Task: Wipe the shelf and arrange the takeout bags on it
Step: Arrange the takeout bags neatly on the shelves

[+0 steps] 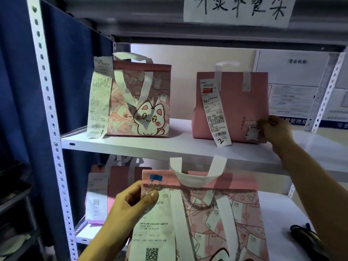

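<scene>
Head view looked at a white metal shelf [169, 146] with two boards in sight. On the upper board stood two pink takeout bags, well apart. The cat bag [140, 102] sat at the left, upright, its printed face turned outward and its white handles drooping over the front; a long receipt [98, 98] hung down its left edge, running top to bottom. The plain bag [231, 108] stood at the right, also upright, with a narrower receipt hanging at a slight slant and marked "2" at its foot.

The right hand [276, 129] reached up to the plain bag's lower right corner, fingers curled against its side edge; whether they gripped or only pressed it could not be told.

The left hand [131, 202] held a third bag [216, 213] in front of the lower board, thumb and fingers pinching its folded top left corner where a receipt was fixed. That bag hung upright, taller than wide, handles up, patterned face toward the camera.

Behind it another bag [120, 183] stood at the lower board's left. A dark object [305, 236] lay on the lower board at the right. A handwritten paper sign [239, 10] was stuck above.
</scene>
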The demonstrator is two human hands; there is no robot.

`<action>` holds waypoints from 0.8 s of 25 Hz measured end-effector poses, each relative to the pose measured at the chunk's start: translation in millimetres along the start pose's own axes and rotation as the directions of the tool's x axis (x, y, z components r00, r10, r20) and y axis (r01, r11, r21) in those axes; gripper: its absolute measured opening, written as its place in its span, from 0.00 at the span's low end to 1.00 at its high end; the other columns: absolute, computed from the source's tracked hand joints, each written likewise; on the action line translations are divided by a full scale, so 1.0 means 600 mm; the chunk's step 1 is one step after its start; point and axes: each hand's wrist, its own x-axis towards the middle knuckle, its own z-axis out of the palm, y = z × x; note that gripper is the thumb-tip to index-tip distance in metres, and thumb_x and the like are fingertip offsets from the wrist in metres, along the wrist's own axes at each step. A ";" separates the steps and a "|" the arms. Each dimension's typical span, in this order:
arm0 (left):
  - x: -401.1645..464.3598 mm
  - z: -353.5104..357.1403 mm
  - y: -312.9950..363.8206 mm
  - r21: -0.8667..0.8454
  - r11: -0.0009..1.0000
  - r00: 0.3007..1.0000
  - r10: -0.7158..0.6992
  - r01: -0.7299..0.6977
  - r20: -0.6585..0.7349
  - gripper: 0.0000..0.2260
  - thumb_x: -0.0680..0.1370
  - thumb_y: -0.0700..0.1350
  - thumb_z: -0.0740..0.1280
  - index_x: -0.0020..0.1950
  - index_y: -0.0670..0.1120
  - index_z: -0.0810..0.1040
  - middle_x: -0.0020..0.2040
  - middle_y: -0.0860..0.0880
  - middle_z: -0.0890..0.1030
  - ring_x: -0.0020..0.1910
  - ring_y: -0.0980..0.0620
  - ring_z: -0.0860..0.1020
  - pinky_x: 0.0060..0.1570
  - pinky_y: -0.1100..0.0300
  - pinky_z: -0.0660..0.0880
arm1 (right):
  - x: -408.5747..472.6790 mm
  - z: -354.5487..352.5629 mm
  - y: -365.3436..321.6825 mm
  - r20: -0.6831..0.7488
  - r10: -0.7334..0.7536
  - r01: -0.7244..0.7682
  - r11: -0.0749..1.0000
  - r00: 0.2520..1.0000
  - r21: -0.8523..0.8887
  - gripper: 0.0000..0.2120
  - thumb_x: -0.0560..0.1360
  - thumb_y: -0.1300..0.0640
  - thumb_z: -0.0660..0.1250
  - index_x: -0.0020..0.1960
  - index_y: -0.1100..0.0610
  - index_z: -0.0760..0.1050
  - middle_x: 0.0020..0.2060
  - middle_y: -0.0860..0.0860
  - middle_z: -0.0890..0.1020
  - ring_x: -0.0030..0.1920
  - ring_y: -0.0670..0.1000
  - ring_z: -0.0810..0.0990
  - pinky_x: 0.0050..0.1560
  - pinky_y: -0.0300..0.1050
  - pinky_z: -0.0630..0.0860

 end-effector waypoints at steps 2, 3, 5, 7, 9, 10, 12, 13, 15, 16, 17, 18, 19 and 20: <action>-0.004 0.001 0.001 -0.003 1.000 1.000 -0.006 0.006 -0.006 0.07 0.75 0.48 0.73 0.53 0.54 0.85 0.49 0.46 0.86 0.46 0.52 0.82 0.51 0.58 0.79 | -0.014 0.016 -0.012 0.031 -0.018 0.018 1.000 0.999 -0.008 0.09 0.76 0.60 0.67 0.53 0.52 0.82 0.44 0.53 0.84 0.42 0.55 0.81 0.48 0.52 0.82; -0.006 -0.001 0.000 0.003 1.000 1.000 -0.005 0.005 -0.005 0.08 0.75 0.49 0.74 0.54 0.55 0.85 0.50 0.46 0.86 0.46 0.53 0.82 0.51 0.58 0.79 | -0.020 0.025 -0.017 0.045 -0.015 0.015 1.000 0.999 -0.009 0.09 0.76 0.60 0.67 0.54 0.52 0.82 0.45 0.52 0.84 0.42 0.55 0.81 0.48 0.52 0.81; -0.013 -0.007 -0.002 -0.007 1.000 1.000 -0.005 0.005 0.001 0.12 0.73 0.52 0.74 0.55 0.55 0.84 0.52 0.44 0.85 0.48 0.52 0.82 0.54 0.55 0.78 | -0.029 0.041 -0.023 0.068 -0.019 0.020 1.000 0.998 -0.005 0.09 0.77 0.62 0.67 0.53 0.51 0.82 0.46 0.53 0.85 0.41 0.54 0.80 0.48 0.52 0.80; -0.019 -0.013 -0.002 -0.018 1.000 1.000 -0.004 0.004 -0.007 0.12 0.73 0.52 0.74 0.55 0.54 0.84 0.50 0.44 0.85 0.47 0.52 0.81 0.53 0.56 0.78 | -0.036 0.055 -0.029 0.093 -0.038 0.037 0.999 0.995 0.004 0.09 0.77 0.62 0.67 0.52 0.51 0.82 0.47 0.53 0.85 0.42 0.55 0.81 0.50 0.54 0.82; -0.021 -0.020 0.000 -0.025 1.000 1.000 -0.009 0.009 -0.029 0.07 0.75 0.48 0.74 0.53 0.55 0.85 0.47 0.46 0.86 0.44 0.55 0.81 0.50 0.59 0.77 | -0.043 0.065 -0.034 0.109 -0.047 0.045 0.999 0.993 0.018 0.10 0.76 0.63 0.67 0.52 0.51 0.82 0.46 0.53 0.85 0.42 0.55 0.81 0.52 0.56 0.83; -0.022 -0.023 0.001 -0.024 1.000 0.999 -0.012 0.011 -0.035 0.08 0.75 0.47 0.72 0.52 0.55 0.85 0.46 0.47 0.85 0.43 0.55 0.81 0.49 0.59 0.77 | -0.049 0.067 -0.037 0.112 -0.051 0.049 0.999 0.992 0.022 0.09 0.76 0.63 0.66 0.53 0.52 0.82 0.44 0.52 0.85 0.40 0.54 0.81 0.52 0.57 0.82; -0.021 -0.030 0.004 -0.015 1.000 0.999 -0.007 0.006 -0.033 0.09 0.74 0.47 0.70 0.52 0.54 0.85 0.44 0.48 0.85 0.42 0.55 0.80 0.49 0.60 0.77 | -0.064 0.067 -0.043 0.112 -0.066 0.063 0.998 0.992 0.027 0.09 0.77 0.62 0.66 0.54 0.54 0.81 0.40 0.49 0.83 0.37 0.51 0.79 0.50 0.55 0.81; -0.020 -0.033 0.006 -0.015 1.000 1.000 0.000 0.000 -0.028 0.08 0.75 0.47 0.70 0.53 0.54 0.85 0.43 0.48 0.84 0.41 0.55 0.79 0.48 0.60 0.77 | -0.072 0.066 -0.045 0.114 -0.076 0.072 0.997 0.991 0.040 0.09 0.77 0.62 0.66 0.54 0.55 0.81 0.39 0.49 0.83 0.36 0.50 0.79 0.48 0.54 0.81; -0.017 -0.037 0.008 -0.015 1.000 1.000 0.020 -0.020 -0.013 0.07 0.76 0.49 0.72 0.54 0.53 0.85 0.44 0.48 0.84 0.42 0.54 0.79 0.49 0.59 0.77 | -0.089 0.062 -0.051 0.114 -0.090 0.081 0.994 0.989 0.078 0.08 0.78 0.62 0.65 0.53 0.56 0.80 0.39 0.48 0.83 0.36 0.49 0.79 0.46 0.49 0.80; -0.016 -0.039 0.007 -0.009 1.000 1.000 0.026 -0.026 0.000 0.09 0.76 0.51 0.73 0.55 0.54 0.84 0.47 0.47 0.85 0.43 0.52 0.79 0.50 0.58 0.77 | -0.098 0.059 -0.055 0.112 -0.100 0.091 0.992 0.989 0.087 0.07 0.78 0.62 0.65 0.53 0.56 0.80 0.39 0.48 0.83 0.36 0.49 0.80 0.46 0.48 0.80; -0.014 -0.040 0.006 -0.005 1.000 0.999 0.029 -0.029 0.014 0.11 0.74 0.52 0.72 0.55 0.54 0.84 0.49 0.46 0.85 0.45 0.51 0.80 0.51 0.57 0.78 | -0.105 0.057 -0.059 0.112 -0.114 0.104 0.991 0.987 0.086 0.07 0.79 0.62 0.65 0.51 0.55 0.80 0.40 0.48 0.83 0.37 0.50 0.80 0.47 0.48 0.80; -0.013 -0.040 0.005 -0.004 1.000 0.999 0.030 -0.030 0.027 0.12 0.73 0.52 0.71 0.56 0.54 0.84 0.50 0.44 0.85 0.45 0.51 0.80 0.52 0.58 0.78 | -0.112 0.055 -0.063 0.115 -0.123 0.113 0.990 0.986 0.090 0.07 0.79 0.62 0.65 0.49 0.53 0.80 0.40 0.48 0.83 0.38 0.50 0.81 0.48 0.49 0.80; -0.011 -0.041 0.003 -0.005 1.000 0.999 0.031 -0.031 0.037 0.13 0.73 0.52 0.70 0.56 0.54 0.84 0.51 0.42 0.84 0.46 0.51 0.80 0.52 0.58 0.78 | -0.120 0.054 -0.067 0.122 -0.127 0.115 0.988 0.984 0.102 0.09 0.79 0.62 0.65 0.47 0.50 0.80 0.40 0.47 0.84 0.38 0.49 0.82 0.49 0.48 0.80; -0.010 -0.042 0.002 -0.006 0.999 0.998 0.031 -0.031 0.046 0.13 0.73 0.52 0.70 0.57 0.53 0.83 0.51 0.41 0.84 0.45 0.51 0.79 0.52 0.57 0.77 | -0.126 0.052 -0.071 0.132 -0.130 0.115 0.987 0.983 0.113 0.11 0.79 0.62 0.65 0.45 0.48 0.79 0.40 0.46 0.84 0.39 0.49 0.82 0.49 0.48 0.81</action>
